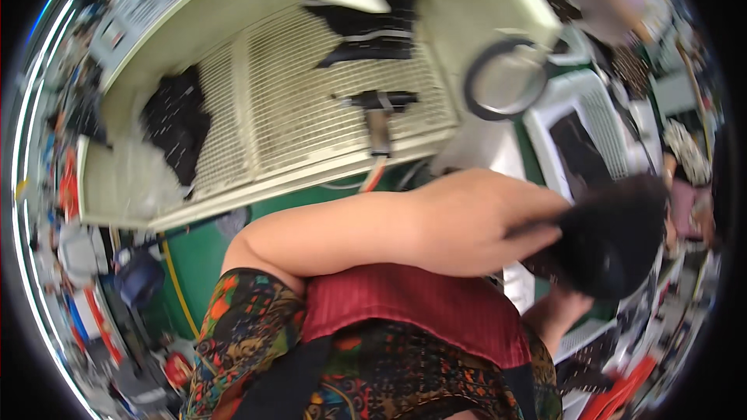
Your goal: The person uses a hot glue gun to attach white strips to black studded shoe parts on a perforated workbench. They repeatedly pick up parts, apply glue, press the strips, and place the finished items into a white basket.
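My left arm crosses in front of my body toward the right. My left hand (506, 225) is closed on a bundle of black fabric (615, 241), held at the right over a white crate. Only the wrist of my right hand (562, 313) shows just below the bundle. Its fingers are hidden behind the fabric, so its grip is unclear.
A cream worktable (233, 15) with a slatted grille top lies ahead. On it are black garments (175, 120), another dark garment (369, 27) and a handheld tool (380, 113) with a hose. A black ring (506, 78) stands at its right corner. A white crate (580, 113) holds dark cloth. Another person (622, 0) works at the upper right.
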A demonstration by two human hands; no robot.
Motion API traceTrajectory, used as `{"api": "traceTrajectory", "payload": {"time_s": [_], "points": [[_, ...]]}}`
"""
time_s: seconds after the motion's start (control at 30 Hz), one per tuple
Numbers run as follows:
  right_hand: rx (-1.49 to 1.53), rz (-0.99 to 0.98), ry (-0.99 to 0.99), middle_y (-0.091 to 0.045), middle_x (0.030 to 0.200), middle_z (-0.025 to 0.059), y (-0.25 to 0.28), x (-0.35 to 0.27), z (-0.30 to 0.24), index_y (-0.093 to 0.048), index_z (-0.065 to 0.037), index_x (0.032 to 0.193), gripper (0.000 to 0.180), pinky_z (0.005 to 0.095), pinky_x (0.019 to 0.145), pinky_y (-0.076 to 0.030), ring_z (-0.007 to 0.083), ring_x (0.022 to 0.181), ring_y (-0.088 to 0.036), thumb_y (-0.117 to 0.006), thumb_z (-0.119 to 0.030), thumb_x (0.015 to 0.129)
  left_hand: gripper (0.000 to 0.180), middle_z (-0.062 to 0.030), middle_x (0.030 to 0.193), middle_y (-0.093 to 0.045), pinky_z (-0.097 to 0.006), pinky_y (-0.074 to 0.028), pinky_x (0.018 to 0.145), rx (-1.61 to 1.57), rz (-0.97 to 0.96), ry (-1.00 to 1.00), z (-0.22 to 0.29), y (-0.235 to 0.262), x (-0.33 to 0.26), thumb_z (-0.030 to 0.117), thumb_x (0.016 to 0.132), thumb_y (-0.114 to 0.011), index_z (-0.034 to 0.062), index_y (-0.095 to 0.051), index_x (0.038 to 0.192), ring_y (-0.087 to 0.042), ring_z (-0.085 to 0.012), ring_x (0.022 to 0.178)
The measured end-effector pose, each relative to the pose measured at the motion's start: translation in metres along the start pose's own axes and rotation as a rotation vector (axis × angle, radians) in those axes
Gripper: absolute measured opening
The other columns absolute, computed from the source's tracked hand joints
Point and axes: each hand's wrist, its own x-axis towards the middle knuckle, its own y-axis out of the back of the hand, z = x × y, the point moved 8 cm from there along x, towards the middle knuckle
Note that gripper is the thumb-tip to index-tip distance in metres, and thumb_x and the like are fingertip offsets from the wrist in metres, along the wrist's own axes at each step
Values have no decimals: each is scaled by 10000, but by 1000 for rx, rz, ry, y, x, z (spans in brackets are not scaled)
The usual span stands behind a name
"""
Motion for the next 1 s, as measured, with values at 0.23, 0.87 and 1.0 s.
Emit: {"api": "traceTrajectory", "payload": {"time_s": [0.23,0.87,1.0], "points": [[772,-82,294,-519,935,146,-29,29,-146,-420,108,1158,790,341,715,-463,247,819,-555,-731,-446,689,312,-105,758,-622,-408,-463,669,449,8,-69,27,44,-92,117,643,-689,65,-513,896,-614,-322,763],[981,-627,-265,-602,1131,89,-354,41,-289,-461,9,1249,468,271,888,-480,145,1017,-589,-611,67,809,133,-102,721,-606,-347,-442,656,960,629,245,17,287,-339,121,856,-597,29,-621,950,-580,-265,661],[824,-668,-294,-592,1128,108,-414,21,-261,-367,4,1307,606,272,875,-481,177,1033,-586,-662,33,779,120,-107,775,-642,-376,-455,675,1332,459,291,2,290,-318,115,815,-619,57,-638,919,-597,-294,713]]}}
